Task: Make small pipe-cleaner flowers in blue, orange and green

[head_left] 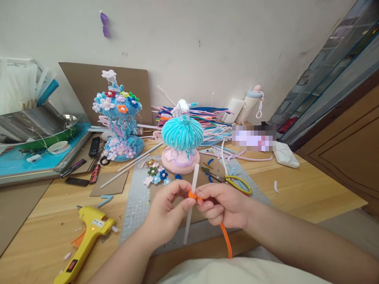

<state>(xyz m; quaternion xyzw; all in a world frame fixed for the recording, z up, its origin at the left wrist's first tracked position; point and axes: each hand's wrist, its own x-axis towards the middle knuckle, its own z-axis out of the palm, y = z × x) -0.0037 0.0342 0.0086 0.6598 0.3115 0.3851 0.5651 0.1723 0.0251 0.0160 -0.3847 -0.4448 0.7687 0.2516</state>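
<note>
My left hand pinches a translucent white glue stick, which stands nearly upright and tilts a little to the right. Around its middle is wrapped an orange pipe cleaner. Closed fingers of my right hand grip that pipe cleaner beside the stick, and its loose tail hangs below the palm. Just beyond my hands stands a turquoise fuzzy dome on a round pink base. Small pipe-cleaner flowers lie beyond my left hand, and yellow-handled pliers beyond my right.
A yellow glue gun lies at the left front. Behind it stands a decorated blue flower piece. Bundled pipe cleaners lie by the wall. A grey cutting mat is under my hands; a metal pot stands far left.
</note>
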